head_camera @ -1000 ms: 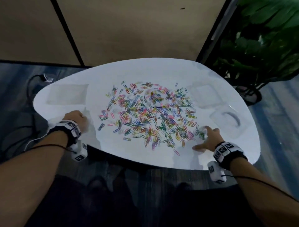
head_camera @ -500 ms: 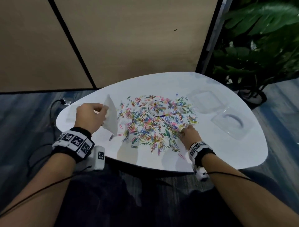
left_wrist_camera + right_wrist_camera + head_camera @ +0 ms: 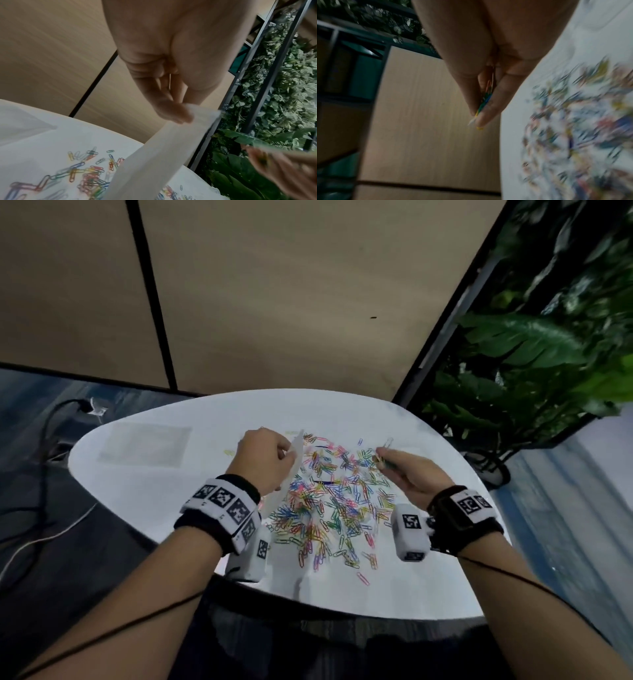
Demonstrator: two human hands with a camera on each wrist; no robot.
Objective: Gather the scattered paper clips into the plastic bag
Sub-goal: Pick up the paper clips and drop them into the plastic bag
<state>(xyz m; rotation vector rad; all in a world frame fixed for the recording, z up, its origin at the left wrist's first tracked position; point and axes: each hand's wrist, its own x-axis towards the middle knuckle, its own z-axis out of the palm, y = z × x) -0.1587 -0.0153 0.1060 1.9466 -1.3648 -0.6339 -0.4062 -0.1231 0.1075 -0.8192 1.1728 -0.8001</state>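
Both your hands are now up off the counter (image 3: 428,587); half a second ago the right one was down in the pile and the left had the bag only just raised beside it.

Left hand (image 3: 263,462): fingers pinch the top edge of the plastic bag (image 3: 297,455), which hangs down toward the left edge of the pile. The left wrist view shows the bag (image 3: 154,155) as a flat translucent strip. I can't tell if the mouth is open.

Right hand (image 3: 409,474): closed on a small bunch of paper clips (image 3: 381,457), with one pale clip sticking out past the fingertips. The right wrist view confirms coloured clips (image 3: 485,100) squeezed between thumb and fingers (image 3: 489,108). It sits right of the bag, not touching it.

What that means: this reads as the first handful on its way to the bag. Nothing visible inside the bag yet.

The scattered paper clips (image 3: 329,508) are nearly all on the counter, spread in front of you between your wrists and under the bag.

Judgement:
- Task is barely started.
- Next move needs the bag mouth spread; held flat like this, the bunch probably won't go in.
- The protruding clip may snag or drop at the rim.
- At this handful size, expect many trips.
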